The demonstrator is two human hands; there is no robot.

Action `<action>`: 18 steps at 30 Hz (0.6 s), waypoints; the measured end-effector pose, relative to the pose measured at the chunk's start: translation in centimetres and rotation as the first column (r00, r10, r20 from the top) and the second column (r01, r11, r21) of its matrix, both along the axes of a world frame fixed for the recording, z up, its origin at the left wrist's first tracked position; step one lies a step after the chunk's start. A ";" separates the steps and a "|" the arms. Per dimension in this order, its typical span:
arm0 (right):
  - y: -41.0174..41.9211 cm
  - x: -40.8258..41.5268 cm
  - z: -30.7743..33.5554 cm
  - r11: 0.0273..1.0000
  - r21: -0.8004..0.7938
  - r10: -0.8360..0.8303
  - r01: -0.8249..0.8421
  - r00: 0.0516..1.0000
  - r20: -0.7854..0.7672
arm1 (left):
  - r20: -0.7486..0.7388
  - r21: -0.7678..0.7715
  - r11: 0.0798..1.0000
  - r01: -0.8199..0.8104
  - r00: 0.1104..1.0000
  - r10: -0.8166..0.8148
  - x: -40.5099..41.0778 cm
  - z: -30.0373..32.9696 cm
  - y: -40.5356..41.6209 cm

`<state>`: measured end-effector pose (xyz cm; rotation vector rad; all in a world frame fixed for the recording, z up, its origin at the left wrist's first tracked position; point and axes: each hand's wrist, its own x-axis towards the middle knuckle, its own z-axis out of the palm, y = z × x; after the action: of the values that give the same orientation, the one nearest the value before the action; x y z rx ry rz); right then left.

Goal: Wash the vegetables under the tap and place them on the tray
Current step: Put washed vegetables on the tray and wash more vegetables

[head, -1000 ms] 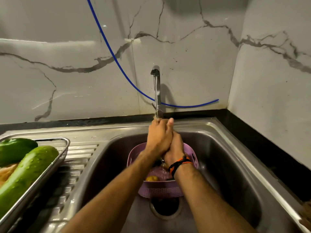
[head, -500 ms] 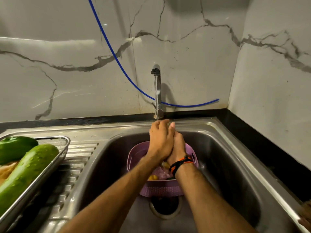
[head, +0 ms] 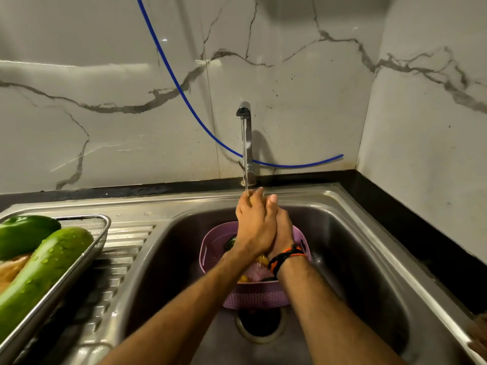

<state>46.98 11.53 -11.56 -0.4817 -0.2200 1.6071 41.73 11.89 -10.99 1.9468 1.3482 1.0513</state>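
Under the running tap (head: 245, 138) my left hand (head: 254, 227) and my right hand (head: 284, 229) are pressed together over the sink. Between them they hold a small pale vegetable (head: 254, 199), and only its tip shows at the fingertips. Water falls onto the fingers. A purple basket (head: 210, 248) sits in the sink below the hands, holding yellow and pink vegetables (head: 259, 270) that are partly hidden. At the left, a steel mesh tray (head: 101, 233) carries a wet cucumber (head: 47, 267) and another green vegetable (head: 23, 233).
The sink basin (head: 350, 259) has its drain (head: 259, 329) just in front of the basket. The tray stands on a ribbed draining board (head: 123, 248). A blue hose (head: 184, 85) runs across the marble wall behind the tap. The right wall stands close to the sink.
Both hands, still pressed together, have moved slightly up and away from me under the stream, with the fingers shifting around the vegetable. The basket and tray have not moved.
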 end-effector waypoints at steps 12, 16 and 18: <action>0.5 -0.3 -0.3 0.999 -0.012 -0.044 0.045 0.999 0.029 | -0.028 -0.018 0.998 -0.062 0.998 0.061 0.2 0.7 1.1; -0.4 -0.2 0.3 0.999 0.010 -0.052 0.051 0.994 0.097 | -0.019 0.008 0.996 -0.087 0.996 0.088 0.1 0.9 0.4; 0.1 -0.9 1.0 0.994 0.021 -0.106 0.104 0.982 0.159 | -0.047 0.027 0.993 -0.117 0.992 0.118 0.0 2.4 1.7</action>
<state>46.09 11.60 -10.57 -0.6041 -0.3201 1.4641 41.70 13.60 -8.58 1.9419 1.4988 1.0859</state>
